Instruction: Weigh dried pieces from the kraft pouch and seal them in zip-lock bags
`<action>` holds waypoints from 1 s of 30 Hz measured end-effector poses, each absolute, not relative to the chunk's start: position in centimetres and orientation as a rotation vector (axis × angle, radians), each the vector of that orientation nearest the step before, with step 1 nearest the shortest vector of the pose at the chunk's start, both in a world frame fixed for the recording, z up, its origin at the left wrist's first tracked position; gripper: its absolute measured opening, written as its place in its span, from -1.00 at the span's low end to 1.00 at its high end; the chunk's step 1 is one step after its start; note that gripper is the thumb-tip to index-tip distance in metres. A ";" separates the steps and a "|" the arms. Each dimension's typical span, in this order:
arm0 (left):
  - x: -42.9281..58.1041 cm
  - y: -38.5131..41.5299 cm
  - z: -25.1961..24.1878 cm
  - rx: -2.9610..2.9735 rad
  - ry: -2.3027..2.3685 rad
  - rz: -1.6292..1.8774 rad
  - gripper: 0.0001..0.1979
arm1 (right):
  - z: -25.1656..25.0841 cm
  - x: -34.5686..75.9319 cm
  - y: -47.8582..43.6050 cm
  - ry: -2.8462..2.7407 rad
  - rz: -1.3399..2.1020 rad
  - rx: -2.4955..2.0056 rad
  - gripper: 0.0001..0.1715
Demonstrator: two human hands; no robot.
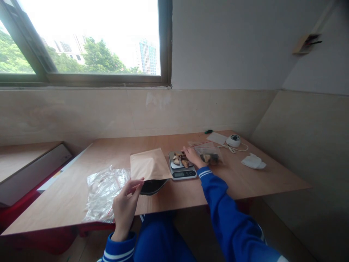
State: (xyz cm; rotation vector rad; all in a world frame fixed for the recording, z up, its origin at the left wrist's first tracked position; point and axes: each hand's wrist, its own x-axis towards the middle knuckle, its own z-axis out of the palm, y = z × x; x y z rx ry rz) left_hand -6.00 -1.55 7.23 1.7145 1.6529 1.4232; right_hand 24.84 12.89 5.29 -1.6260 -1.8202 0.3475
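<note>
My left hand (127, 203) pinches the near edge of a brown kraft paper bag (149, 163), whose dark mouth gapes toward me. The bag lies on the table just left of a digital kitchen scale (184, 175). Several brown, wedge-like dried pieces (177, 160) rest on the scale's plate; I cannot tell their exact kind. Over the plate's right side, my right hand (193, 156) has its fingers bent down at the pieces. Its fingertips look closed, but what is between them is hidden. A clear zip bag (214, 156) with similar pieces and something dark lies beside my right wrist.
Crumpled clear plastic bags (105, 193) lie at the table's left. Toward the back right are a green-handled screwdriver (208, 131), a white sheet (217, 138) and a white dome camera (233, 140) with its cable. A crumpled white bag or tissue (253, 161) sits at right.
</note>
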 end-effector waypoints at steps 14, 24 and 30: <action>-5.2 -1.4 7.4 1.650 1.648 1.438 -0.80 | 10.6 17.5 0.0 -1.716 0.908 -0.900 -0.64; -5.0 -1.9 7.1 1.559 1.689 1.469 -0.80 | 8.5 8.9 -1.2 -2.324 0.453 -1.370 -0.60; -4.5 -2.2 6.7 1.545 1.690 1.479 -0.79 | 6.7 6.6 2.0 -2.250 0.477 -1.497 -0.64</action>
